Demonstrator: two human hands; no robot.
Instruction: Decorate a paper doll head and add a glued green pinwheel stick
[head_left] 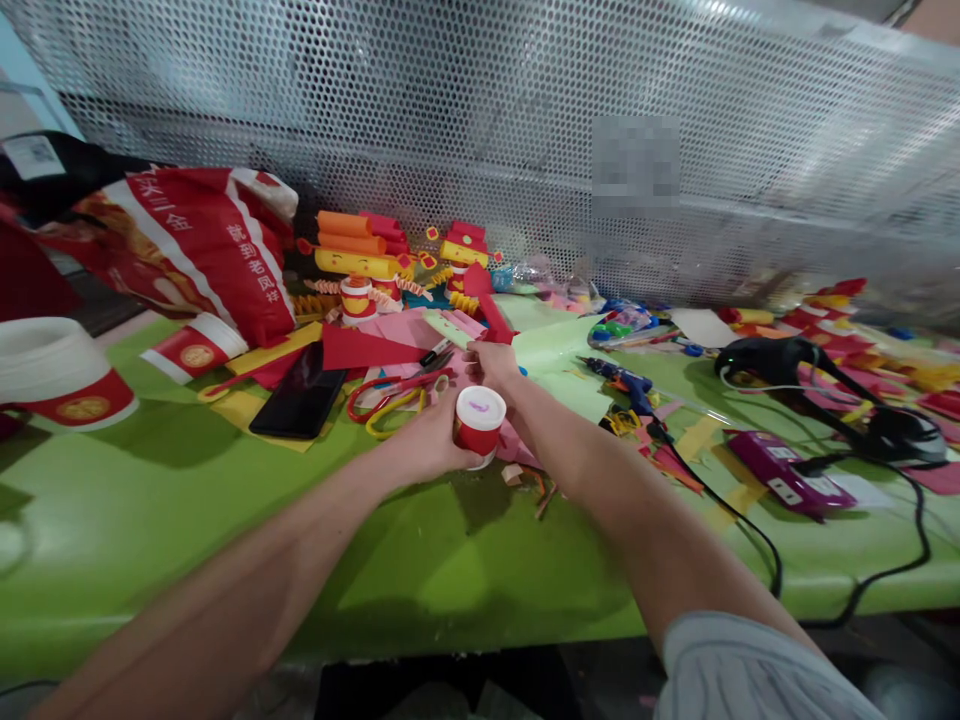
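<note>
My left hand (427,440) is wrapped round the side of a small red and white paper cup (480,435), low over the table's front part. The cup's white round end faces up and bears a purple mark. Beyond the cup, my right hand (495,365) reaches into the paper pile with its fingers curled. They are at the near end of a pale green printed strip (450,328); whether they grip it is hidden. Left of that hand lie a black marker (435,356), red-handled scissors (367,395) and yellow-handled scissors (394,412).
On the green table (225,520), a black phone (300,395), tipped paper cup (195,348) and stacked cups (67,375) lie left. Paper figures (352,262) stand behind. A blue glue gun (622,380), corded purple power strip (787,475) and black strapped item (832,390) lie right.
</note>
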